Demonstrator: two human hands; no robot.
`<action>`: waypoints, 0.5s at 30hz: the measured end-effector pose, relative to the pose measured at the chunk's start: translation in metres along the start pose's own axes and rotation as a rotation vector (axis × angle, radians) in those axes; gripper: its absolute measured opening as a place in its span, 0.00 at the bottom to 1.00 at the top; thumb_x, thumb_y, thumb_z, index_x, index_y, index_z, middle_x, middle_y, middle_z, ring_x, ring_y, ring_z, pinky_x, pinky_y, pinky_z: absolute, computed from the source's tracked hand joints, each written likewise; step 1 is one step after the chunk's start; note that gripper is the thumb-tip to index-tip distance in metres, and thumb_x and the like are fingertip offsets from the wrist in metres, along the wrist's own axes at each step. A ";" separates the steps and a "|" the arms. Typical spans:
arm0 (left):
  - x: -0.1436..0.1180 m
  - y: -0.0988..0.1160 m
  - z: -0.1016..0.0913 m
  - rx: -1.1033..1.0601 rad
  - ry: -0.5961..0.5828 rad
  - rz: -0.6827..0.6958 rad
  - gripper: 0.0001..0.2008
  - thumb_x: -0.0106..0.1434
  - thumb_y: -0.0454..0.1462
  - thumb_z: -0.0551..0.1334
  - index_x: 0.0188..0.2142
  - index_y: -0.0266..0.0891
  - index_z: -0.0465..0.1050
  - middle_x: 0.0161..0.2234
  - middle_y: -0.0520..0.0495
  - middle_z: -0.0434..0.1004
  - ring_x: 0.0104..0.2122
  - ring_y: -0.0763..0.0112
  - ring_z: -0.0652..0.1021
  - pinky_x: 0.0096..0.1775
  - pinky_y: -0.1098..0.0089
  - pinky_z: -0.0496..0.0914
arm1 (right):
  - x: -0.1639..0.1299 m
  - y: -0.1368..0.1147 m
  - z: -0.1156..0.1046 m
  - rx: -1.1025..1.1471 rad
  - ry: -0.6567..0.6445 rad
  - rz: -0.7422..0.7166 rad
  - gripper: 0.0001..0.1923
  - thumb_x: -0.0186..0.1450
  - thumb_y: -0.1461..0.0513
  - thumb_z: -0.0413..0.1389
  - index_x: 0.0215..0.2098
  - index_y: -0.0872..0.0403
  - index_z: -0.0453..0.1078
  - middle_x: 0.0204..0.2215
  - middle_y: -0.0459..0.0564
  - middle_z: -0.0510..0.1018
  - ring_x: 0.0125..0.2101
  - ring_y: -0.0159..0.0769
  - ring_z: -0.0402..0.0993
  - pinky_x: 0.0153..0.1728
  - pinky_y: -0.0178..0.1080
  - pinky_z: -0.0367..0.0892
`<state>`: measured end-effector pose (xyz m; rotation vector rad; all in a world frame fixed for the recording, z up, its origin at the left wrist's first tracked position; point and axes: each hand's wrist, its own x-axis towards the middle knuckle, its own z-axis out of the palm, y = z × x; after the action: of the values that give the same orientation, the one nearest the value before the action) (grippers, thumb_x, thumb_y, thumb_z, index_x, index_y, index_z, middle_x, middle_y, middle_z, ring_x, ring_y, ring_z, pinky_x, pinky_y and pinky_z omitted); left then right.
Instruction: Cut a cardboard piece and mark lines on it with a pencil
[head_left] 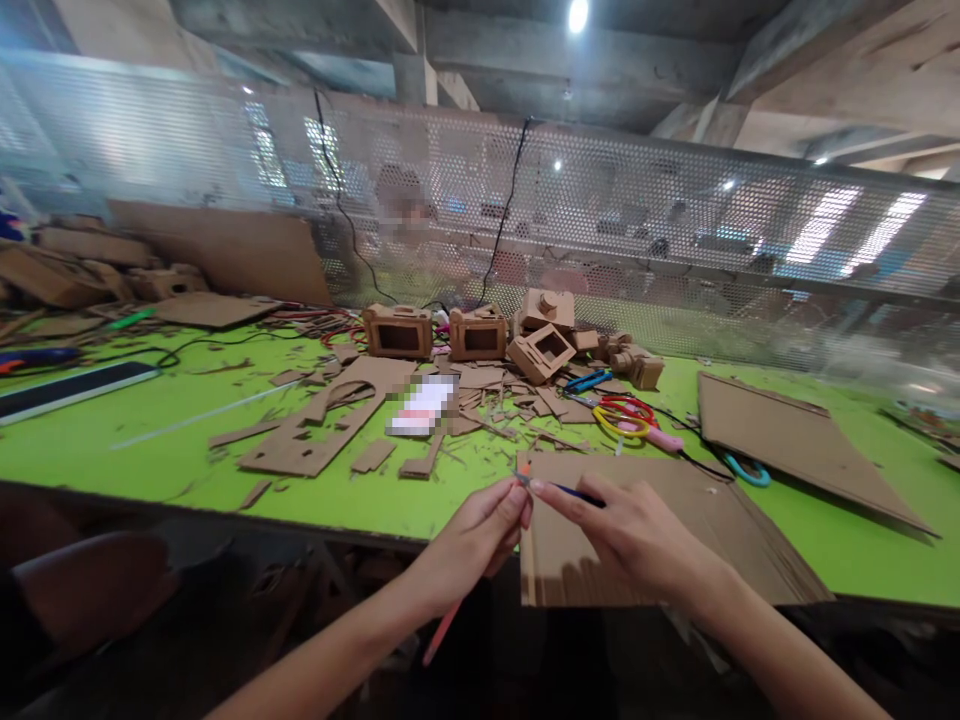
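A pink pencil is being pinched by the left hand, a blue pen by the right hand, above the cardboard sheet overhanging the desk; the sheet is risking being knocked off.

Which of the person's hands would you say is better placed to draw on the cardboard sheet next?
Probably the right hand: it holds the blue pen directly above the cardboard sheet, while the left hand sits off its edge.
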<state>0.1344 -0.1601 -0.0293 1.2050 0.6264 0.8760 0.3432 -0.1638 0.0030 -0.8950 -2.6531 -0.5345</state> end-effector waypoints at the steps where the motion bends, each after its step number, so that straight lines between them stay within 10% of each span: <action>1: 0.001 0.000 0.000 -0.006 0.003 0.000 0.24 0.59 0.58 0.58 0.26 0.41 0.58 0.15 0.64 0.46 0.15 0.83 0.48 0.16 0.78 0.44 | 0.000 -0.001 0.001 -0.001 -0.008 0.003 0.32 0.64 0.71 0.42 0.65 0.47 0.54 0.29 0.46 0.69 0.21 0.31 0.60 0.21 0.36 0.43; 15: 0.004 0.001 -0.001 -0.053 0.024 -0.029 0.25 0.57 0.59 0.60 0.26 0.41 0.56 0.15 0.64 0.46 0.14 0.84 0.47 0.15 0.79 0.42 | 0.003 -0.009 0.004 -0.115 -0.048 0.085 0.35 0.59 0.70 0.47 0.64 0.45 0.59 0.32 0.47 0.73 0.19 0.27 0.56 0.21 0.35 0.42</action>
<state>0.1361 -0.1560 -0.0283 1.1367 0.6354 0.8785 0.3350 -0.1667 -0.0017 -1.0618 -2.6351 -0.6578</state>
